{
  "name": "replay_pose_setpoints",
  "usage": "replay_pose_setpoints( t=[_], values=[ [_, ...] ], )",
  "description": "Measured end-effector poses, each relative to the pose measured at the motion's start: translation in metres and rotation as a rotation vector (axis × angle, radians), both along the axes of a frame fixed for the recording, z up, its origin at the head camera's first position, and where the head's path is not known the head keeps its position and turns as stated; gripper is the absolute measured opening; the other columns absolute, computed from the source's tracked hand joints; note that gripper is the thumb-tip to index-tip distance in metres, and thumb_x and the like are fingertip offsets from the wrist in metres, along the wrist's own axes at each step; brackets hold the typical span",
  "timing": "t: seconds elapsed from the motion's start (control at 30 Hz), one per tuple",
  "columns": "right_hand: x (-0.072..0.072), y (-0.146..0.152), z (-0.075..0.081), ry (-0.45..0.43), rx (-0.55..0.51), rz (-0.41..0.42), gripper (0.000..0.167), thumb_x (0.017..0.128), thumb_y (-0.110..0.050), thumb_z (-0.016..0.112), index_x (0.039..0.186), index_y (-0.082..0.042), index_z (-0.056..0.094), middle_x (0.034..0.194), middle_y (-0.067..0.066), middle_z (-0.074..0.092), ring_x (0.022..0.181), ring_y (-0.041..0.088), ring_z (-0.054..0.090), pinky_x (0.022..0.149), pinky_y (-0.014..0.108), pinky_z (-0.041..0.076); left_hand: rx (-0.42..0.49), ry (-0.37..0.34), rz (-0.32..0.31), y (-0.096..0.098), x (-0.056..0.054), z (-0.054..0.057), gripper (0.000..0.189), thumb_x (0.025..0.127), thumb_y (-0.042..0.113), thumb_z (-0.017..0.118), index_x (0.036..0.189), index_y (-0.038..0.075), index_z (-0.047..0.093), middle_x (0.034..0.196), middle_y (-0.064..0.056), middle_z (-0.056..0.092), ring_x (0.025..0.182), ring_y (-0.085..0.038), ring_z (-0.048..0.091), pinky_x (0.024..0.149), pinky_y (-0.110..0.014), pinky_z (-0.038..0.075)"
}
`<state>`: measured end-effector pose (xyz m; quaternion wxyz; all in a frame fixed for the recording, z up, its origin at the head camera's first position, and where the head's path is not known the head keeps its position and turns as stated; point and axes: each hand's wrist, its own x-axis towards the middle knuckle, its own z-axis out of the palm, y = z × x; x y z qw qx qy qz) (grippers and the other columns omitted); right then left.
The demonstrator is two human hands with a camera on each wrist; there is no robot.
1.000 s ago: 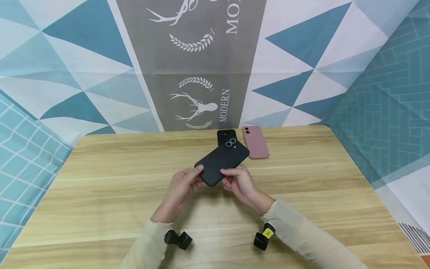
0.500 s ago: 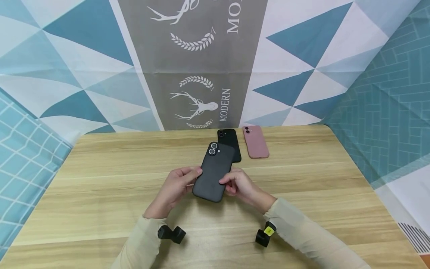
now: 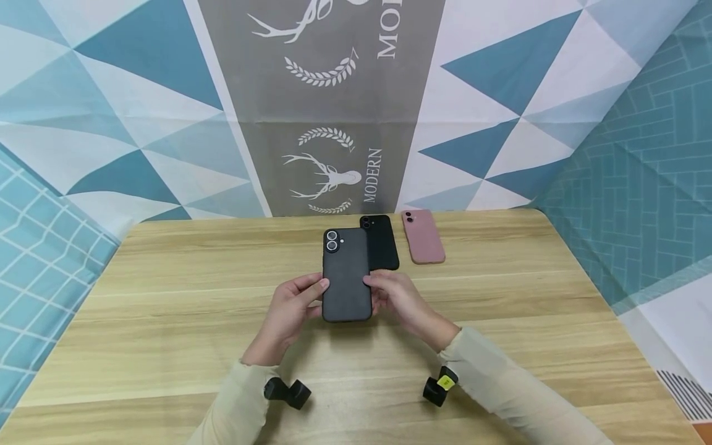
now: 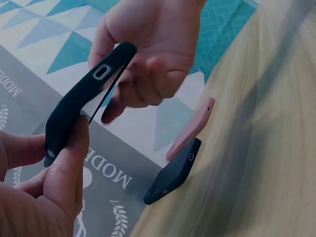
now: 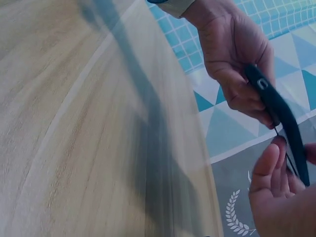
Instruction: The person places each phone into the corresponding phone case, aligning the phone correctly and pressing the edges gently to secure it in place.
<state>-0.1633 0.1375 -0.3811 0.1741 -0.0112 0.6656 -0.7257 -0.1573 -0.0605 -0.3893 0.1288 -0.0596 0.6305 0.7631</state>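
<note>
A matte black phone (image 3: 347, 278) with two silver-ringed lenses is held above the table, back side up and lens end away from me. My left hand (image 3: 290, 314) pinches its left edge, thumb on the back. On the opposite edge, my right hand (image 3: 405, 303) pinches with its thumb on top and curled fingers below. From the left wrist view the phone (image 4: 74, 106) shows its port end, with a thin dark strip (image 4: 104, 101) along its underside. A second black phone (image 3: 384, 244) lies behind the held one, partly covered by it in the head view.
A pink phone (image 3: 424, 238) lies to the right of the second black phone, near the table's back edge. The wooden table (image 3: 167, 309) meets a patterned cloth backdrop (image 3: 478, 93). Small black cameras (image 3: 288, 393) are strapped at both wrists.
The held phone has turned counterclockwise, from leaning right through a slight tilt to pointing straight away from me. Both hands keep hold of it. The two phones on the table stay put.
</note>
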Motion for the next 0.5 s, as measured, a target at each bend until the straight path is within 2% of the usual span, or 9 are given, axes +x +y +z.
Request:
replay_pose_setpoints(
  t=[0.1,0.13,0.33,0.5],
  values=[
    [0.0005,-0.0012,0.0006,0.027,0.028,-0.059,0.035,0.091,-0.011,0.053,0.122,0.004,0.05,0.071,-0.007,0.061,0.061,0.007,0.055,0.06,0.022,0.05,0.007,-0.005,0.029,0.0007,-0.0002,-0.0023,0.035,0.092,0.004,0.055,0.123,-0.012,0.05,0.078,0.006,0.061,0.067,-0.004,0.061,0.058,-0.019,0.056],
    [0.0005,-0.0016,0.0009,0.035,0.035,-0.073,0.04,0.091,-0.01,0.054,0.127,0.004,0.048,0.073,-0.007,0.062,0.063,0.008,0.055,0.061,0.022,0.051,0.01,-0.002,0.034,0.001,-0.0002,-0.0028,0.036,0.092,0.004,0.055,0.123,-0.013,0.05,0.078,0.006,0.061,0.067,-0.004,0.061,0.058,-0.019,0.056],
    [0.0004,-0.003,0.0022,0.038,0.045,-0.096,0.044,0.089,-0.006,0.056,0.13,0.003,0.048,0.085,-0.003,0.067,0.067,0.008,0.057,0.062,0.019,0.052,0.022,0.0,0.054,0.0014,-0.0008,-0.002,0.035,0.093,0.005,0.054,0.124,-0.012,0.05,0.079,0.005,0.062,0.067,-0.005,0.062,0.06,-0.021,0.057],
    [-0.0011,-0.0064,-0.0029,0.017,0.075,-0.103,0.044,0.088,-0.003,0.057,0.13,0.005,0.049,0.093,0.005,0.068,0.066,0.005,0.059,0.064,0.021,0.053,-0.053,-0.011,0.041,-0.0006,-0.0019,-0.0011,0.036,0.092,0.006,0.056,0.124,-0.01,0.052,0.086,0.0,0.064,0.072,-0.007,0.063,0.062,-0.023,0.057]
  ],
)
